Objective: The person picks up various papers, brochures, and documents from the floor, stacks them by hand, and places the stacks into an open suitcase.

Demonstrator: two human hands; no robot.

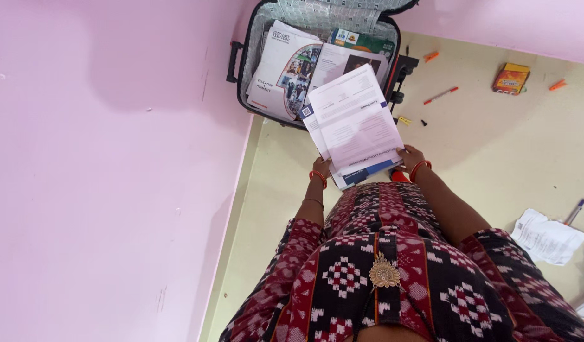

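Open black suitcase (317, 38) at top centre against the pink wall (102, 158), packed with white and blue booklets (285, 69). Sheaf of white papers (354, 126) with blue bands at frame centre, left hand (321, 168) and right hand (410, 156) each gripping a lower corner. Floor (494, 145), right: crumpled white sheet (548, 237), small yellow-red box (511, 78), scattered orange pens (441, 95).

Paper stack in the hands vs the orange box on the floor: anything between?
Head view: a red pen lies between the paper stack and the orange box.
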